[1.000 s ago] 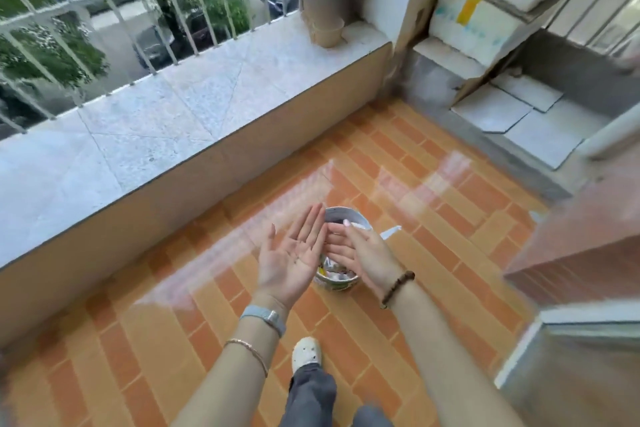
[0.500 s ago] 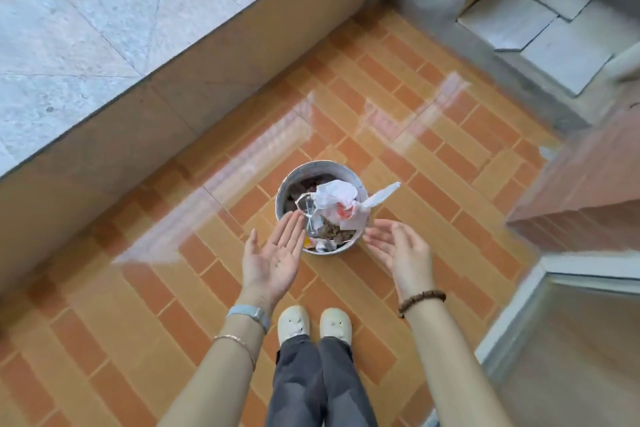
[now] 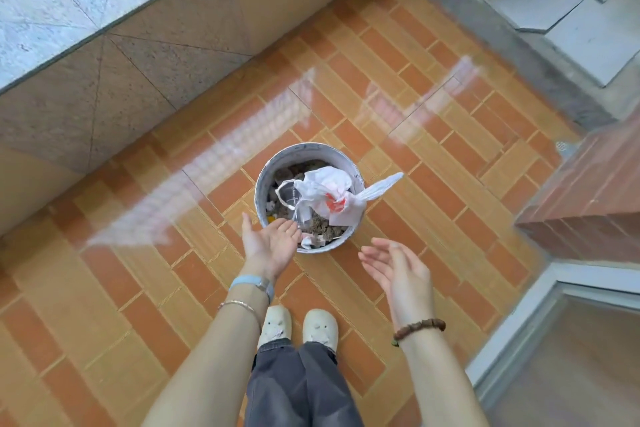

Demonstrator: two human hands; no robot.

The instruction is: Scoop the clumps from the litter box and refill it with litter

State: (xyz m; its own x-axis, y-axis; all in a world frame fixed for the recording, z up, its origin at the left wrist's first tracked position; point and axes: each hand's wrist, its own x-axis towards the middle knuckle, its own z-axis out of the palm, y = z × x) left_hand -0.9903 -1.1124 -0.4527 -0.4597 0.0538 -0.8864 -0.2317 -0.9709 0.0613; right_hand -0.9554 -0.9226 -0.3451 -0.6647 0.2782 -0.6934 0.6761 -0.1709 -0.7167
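A round metal bucket point(image 3: 300, 153) stands on the orange tiled floor in front of my feet. It holds brownish clumps point(image 3: 320, 227) and a knotted white plastic bag point(image 3: 329, 194) with a red mark. My left hand point(image 3: 270, 243) hovers palm up at the bucket's near-left rim, fingers apart and empty. My right hand point(image 3: 398, 267) is open and empty, to the right of the bucket and closer to me. No litter box or scoop is in view.
A low stone-topped wall point(image 3: 104, 55) runs along the left. A brick ledge point(image 3: 588, 198) and a glass door frame point(image 3: 540, 308) stand on the right. Loose white tiles point(image 3: 568, 10) lie at the back right. My shoes point(image 3: 298, 328) are just behind the bucket.
My view has tilted down from the railing to the floor. My hands, which were together over the bucket, have drawn apart and back toward me, uncovering the bag.
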